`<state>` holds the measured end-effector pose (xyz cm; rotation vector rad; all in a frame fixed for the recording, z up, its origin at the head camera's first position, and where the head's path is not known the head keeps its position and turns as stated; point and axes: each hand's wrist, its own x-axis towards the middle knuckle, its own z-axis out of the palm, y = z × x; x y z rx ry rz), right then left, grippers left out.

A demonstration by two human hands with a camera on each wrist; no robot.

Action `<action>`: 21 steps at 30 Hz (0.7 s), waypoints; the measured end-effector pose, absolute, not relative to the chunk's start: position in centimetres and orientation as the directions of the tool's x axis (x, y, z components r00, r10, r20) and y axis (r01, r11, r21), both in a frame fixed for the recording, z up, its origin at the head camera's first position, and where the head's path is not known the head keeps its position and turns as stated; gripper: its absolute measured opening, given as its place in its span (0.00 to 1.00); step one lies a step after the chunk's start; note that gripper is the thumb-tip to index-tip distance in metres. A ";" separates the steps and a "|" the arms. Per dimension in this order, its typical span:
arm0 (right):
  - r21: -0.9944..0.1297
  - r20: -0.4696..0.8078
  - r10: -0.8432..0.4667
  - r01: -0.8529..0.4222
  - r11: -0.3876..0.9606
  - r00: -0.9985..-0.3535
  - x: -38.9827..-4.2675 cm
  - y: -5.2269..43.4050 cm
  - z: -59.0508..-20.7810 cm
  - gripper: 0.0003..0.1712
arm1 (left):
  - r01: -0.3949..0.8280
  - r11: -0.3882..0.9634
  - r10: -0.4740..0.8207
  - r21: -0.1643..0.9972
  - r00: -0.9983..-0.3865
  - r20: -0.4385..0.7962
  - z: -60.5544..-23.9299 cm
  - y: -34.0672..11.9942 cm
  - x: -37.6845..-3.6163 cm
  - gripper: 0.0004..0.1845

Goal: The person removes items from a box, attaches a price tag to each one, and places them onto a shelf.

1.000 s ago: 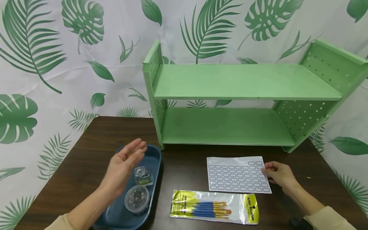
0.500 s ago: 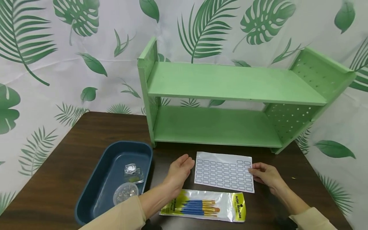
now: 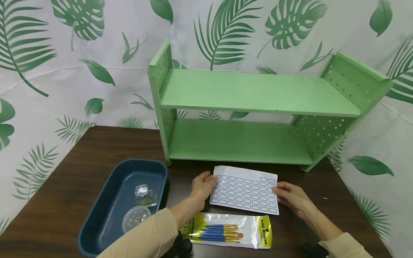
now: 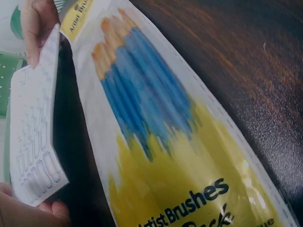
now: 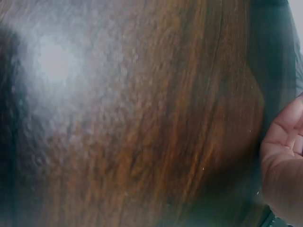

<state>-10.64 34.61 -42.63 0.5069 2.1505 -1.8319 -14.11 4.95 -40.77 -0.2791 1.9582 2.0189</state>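
A white sheet of labels (image 3: pixel 244 189), printed with rows of small blue-edged rectangles, is held between both my hands and tilts slightly off the table. My left hand (image 3: pixel 203 186) pinches its left edge, thumb on the printed face and fingers behind. At the right edge, my right hand (image 3: pixel 293 198) pinches it between thumb and fingers. The left wrist view shows the sheet (image 4: pixel 38 118) raised on edge, with part of each hand at its ends. Just below the sheet lies a clear packet of artist brushes (image 3: pixel 226 231) with blue handles, its left end partly behind my left arm.
On the left stands a blue tray (image 3: pixel 96 211) holding a clear glass bottle (image 3: pixel 146 198) and a round clear container (image 3: pixel 135 218). A green two-tier shelf (image 3: pixel 238 139) stands behind the sheet. A tiny yellow scrap (image 3: pixel 325 198) lies on the dark wooden table (image 3: pixel 342 218).
My left hand has moved right from above the tray to the sheet's left edge and now pinches it. The right hand has kept its grip. The sheet has risen slightly, and the view has shifted.
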 end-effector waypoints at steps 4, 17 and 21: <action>-0.897 -0.422 0.062 0.427 0.117 -0.904 -10.6 34.3 -42.7 0.04 | -0.345 0.002 0.041 0.939 -0.938 -0.345 -41.1 5.0 -14.0 0.21; -0.903 -0.423 0.042 0.425 0.066 -0.905 -10.8 33.2 -43.0 0.05 | -0.347 -0.025 -0.037 0.937 -0.937 -0.348 -42.2 4.4 -14.3 0.11; -0.902 -0.425 0.048 0.427 0.059 -0.904 -11.0 32.8 -43.2 0.03 | -0.340 -0.036 -0.079 0.940 -0.936 -0.342 -42.3 4.3 -14.7 0.13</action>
